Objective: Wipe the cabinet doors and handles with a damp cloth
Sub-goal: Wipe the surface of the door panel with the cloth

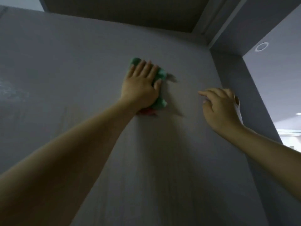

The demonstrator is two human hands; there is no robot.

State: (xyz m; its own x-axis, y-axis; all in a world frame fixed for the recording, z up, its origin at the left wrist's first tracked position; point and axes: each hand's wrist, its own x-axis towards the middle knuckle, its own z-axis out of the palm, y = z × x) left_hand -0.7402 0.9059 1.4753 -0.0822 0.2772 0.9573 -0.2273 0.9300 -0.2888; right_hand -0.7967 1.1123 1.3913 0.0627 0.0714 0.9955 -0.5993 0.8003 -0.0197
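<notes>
1. The tall grey matte cabinet door [81, 70] fills the view; its left stretch is bare, with wide room up to its top edge.
2. The left hand [141, 85], fingers straight and spread, presses a crumpled green cloth with a red patch [160, 101] flat against the door's upper middle.
3. The right hand [219, 106] hovers near the door's right edge, fingers loosely curled, holding nothing.
4. Beyond that edge, a grey side wall [254, 88] borders a bright opening.

Cabinet door [81, 79] lies bare leftward; side wall [254, 98] blocks the right.
</notes>
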